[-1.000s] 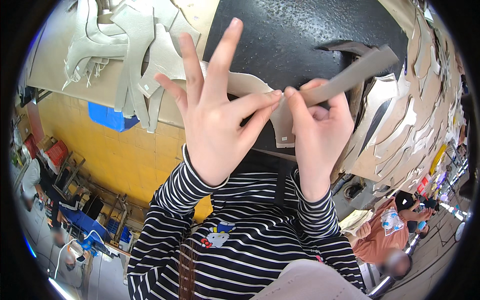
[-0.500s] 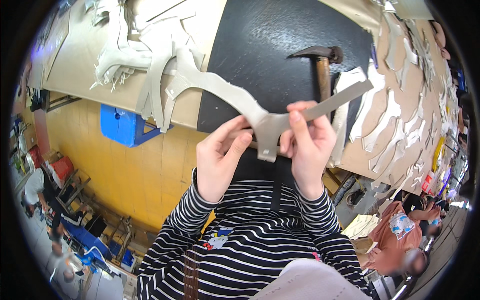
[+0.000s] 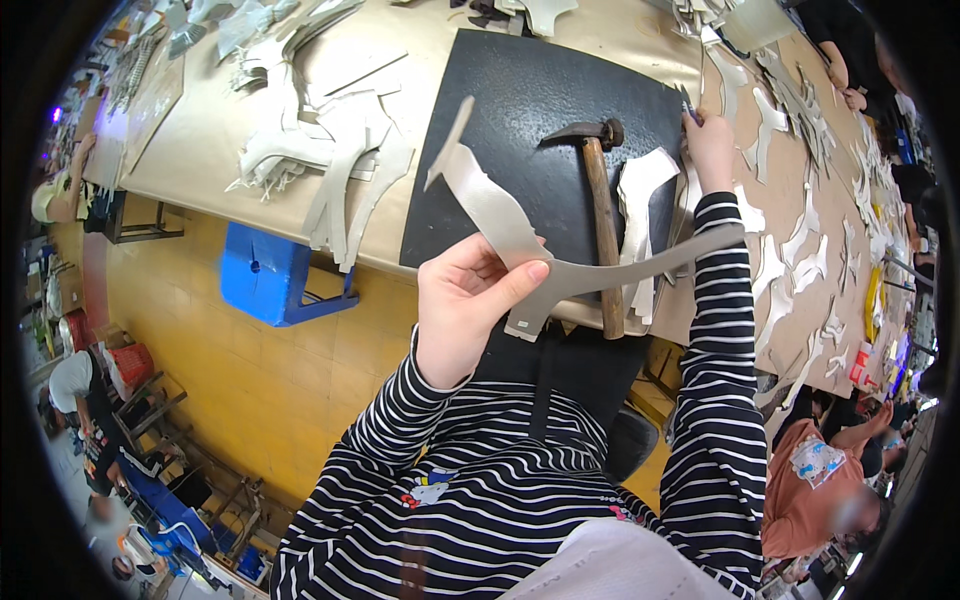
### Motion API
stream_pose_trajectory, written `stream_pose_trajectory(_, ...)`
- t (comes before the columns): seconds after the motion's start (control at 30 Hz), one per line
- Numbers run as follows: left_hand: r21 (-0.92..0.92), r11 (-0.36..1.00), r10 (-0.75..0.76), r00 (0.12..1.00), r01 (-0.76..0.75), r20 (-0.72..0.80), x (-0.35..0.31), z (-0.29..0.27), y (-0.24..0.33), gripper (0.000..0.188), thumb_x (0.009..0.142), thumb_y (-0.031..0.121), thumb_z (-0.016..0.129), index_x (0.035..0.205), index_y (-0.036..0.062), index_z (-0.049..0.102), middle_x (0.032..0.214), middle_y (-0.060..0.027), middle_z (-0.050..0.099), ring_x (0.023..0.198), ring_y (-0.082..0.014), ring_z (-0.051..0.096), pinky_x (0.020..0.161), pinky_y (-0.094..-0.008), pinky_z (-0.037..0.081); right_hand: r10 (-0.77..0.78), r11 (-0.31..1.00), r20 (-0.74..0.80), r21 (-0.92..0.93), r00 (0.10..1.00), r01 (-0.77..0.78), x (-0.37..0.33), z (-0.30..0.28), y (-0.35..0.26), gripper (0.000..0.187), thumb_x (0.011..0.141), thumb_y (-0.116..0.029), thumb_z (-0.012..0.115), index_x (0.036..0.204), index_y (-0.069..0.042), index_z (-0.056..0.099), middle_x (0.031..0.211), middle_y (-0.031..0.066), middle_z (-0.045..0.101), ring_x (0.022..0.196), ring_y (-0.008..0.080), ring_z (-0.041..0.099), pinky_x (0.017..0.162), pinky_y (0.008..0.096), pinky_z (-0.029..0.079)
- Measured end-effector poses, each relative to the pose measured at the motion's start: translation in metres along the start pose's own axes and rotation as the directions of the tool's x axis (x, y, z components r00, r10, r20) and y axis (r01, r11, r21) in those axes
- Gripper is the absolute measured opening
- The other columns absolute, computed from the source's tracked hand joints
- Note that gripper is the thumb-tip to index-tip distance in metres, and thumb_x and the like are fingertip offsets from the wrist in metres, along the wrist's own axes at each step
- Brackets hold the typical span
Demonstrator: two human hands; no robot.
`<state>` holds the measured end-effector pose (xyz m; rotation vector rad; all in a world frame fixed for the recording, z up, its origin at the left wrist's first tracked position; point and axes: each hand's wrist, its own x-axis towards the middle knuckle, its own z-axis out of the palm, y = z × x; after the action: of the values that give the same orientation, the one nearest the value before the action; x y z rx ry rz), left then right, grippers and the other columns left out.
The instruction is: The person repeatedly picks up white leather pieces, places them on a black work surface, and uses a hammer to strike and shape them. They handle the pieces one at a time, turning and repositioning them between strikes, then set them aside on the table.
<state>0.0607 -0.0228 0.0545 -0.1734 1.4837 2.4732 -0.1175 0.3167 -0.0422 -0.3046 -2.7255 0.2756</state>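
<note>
While the left hand (image 3: 465,310) pinches the branched grey piece (image 3: 495,205) between thumb and fingers — its grip narrow, the piece raised over the near edge of the black mat (image 3: 490,120) — the right hand (image 3: 711,148) is at the mat's far right corner, by a slim dark item (image 3: 686,102); whether its grip holds that, I cannot tell. A hammer (image 3: 597,185) lies left of pale cut pieces (image 3: 641,190) on the tabletop (image 3: 185,165).

Left of centre, a blue stool (image 3: 275,285) is being shown; lower left, a red container (image 3: 128,368); lower right, a person in orange (image 3: 800,510).
</note>
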Motion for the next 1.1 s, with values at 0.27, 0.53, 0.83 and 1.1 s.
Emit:
stream_pose_trajectory(0.27, -0.019, 1.0, -0.017, 0.998, 0.018, 0.056, -0.01, 0.011, 0.01, 0.023, 0.085, 0.0, 0.071, 0.107, -0.0042, 0.064, 0.099, -0.0077, 0.068, 0.094, -0.0126, 0.063, 0.087, -0.0277, 0.05, 0.155, 0.975, -0.011, 0.164, 0.988, -0.151, -0.003, -0.045, -0.011, 0.033, 0.1, -0.024, 0.046, 0.098, 0.004, 0.063, 0.08, 0.0171, 0.065, 0.072, 0.0286, 0.062, 0.067, 0.0389, 0.047)
stream_pose_trajectory(0.53, -0.104, 0.985, -0.111, 0.969, 0.137, 0.221, -0.014, 0.036, 0.005, 0.024, 0.084, 0.0, 0.072, 0.106, -0.0031, 0.064, 0.099, -0.0079, 0.068, 0.094, -0.0134, 0.063, 0.088, -0.029, 0.05, -0.296, 0.02, 0.696, 0.69, 0.654, -0.724, -0.182, -0.168, -0.101, 0.038, 0.1, -0.024, 0.052, 0.13, -0.001, 0.057, 0.08, -0.0065, 0.051, 0.071, 0.0027, 0.045, 0.06, 0.0164, 0.034)
stream_pose_trajectory(0.83, 0.035, 0.987, -0.162, 0.971, 0.158, 0.176, -0.021, 0.062, -0.004, 0.031, 0.082, -0.001, 0.072, 0.11, -0.0059, 0.059, 0.101, -0.0118, 0.066, 0.093, -0.0153, 0.065, 0.086, -0.0287, 0.051, -0.165, -0.102, 0.678, 0.711, 0.716, -0.696, -0.213, -0.196, -0.098, 0.037, 0.094, -0.011, 0.057, 0.13, -0.002, 0.06, 0.086, 0.0002, 0.063, 0.068, 0.0032, 0.049, 0.058, 0.0161, 0.036)
stream_pose_trajectory(1.1, 0.161, 0.983, -0.123, 0.969, 0.089, 0.214, -0.023, 0.066, -0.004, 0.033, 0.082, 0.0, 0.073, 0.111, -0.0073, 0.058, 0.102, -0.0124, 0.066, 0.095, -0.0159, 0.064, 0.087, -0.0295, 0.051, -0.129, 0.069, 0.597, 0.802, 0.792, -0.593, -0.219, -0.199, -0.089, 0.035, 0.088, -0.009, 0.062, 0.122, 0.001, 0.064, 0.09, 0.0053, 0.069, 0.065, 0.004, 0.051, 0.057, 0.0172, 0.038)
